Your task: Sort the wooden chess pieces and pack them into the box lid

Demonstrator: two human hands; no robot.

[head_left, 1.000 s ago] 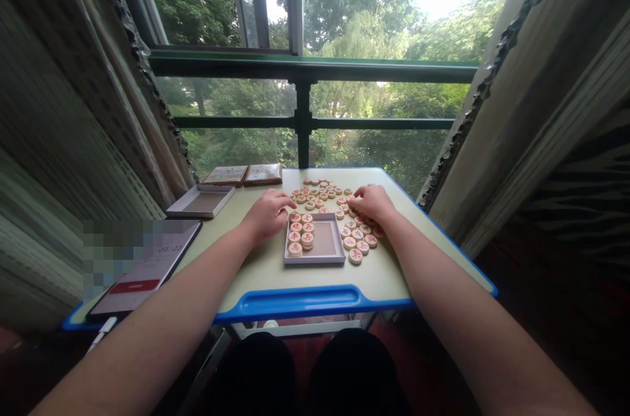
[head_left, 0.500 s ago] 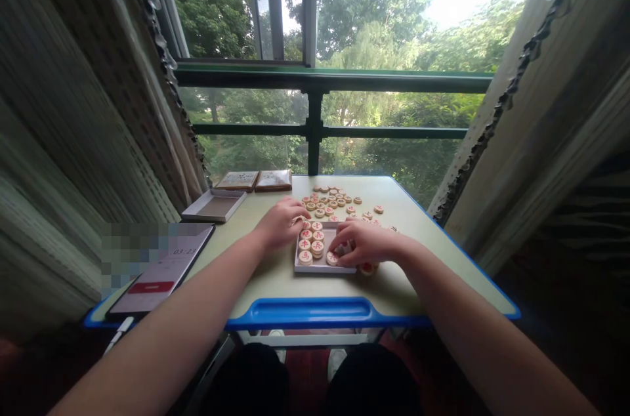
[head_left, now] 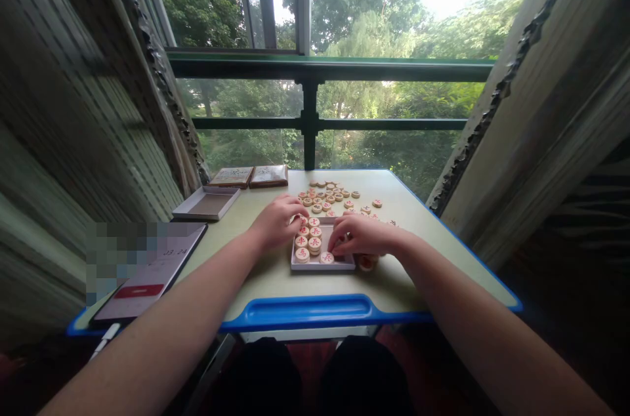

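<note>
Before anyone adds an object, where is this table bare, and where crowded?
Bare: table between the box and the blue groove; also between the loose pieces and the table's right edge. Crowded: the box's left side, beyond the box, and around the right hand.

Left hand (head_left: 278, 222) and right hand (head_left: 364, 234) bare; left forearm (head_left: 197, 304) and right forearm (head_left: 457, 311) bare too; black legwear (head_left: 260, 376) rounded over both knees (head_left: 361, 363), too dark for detail.
</note>
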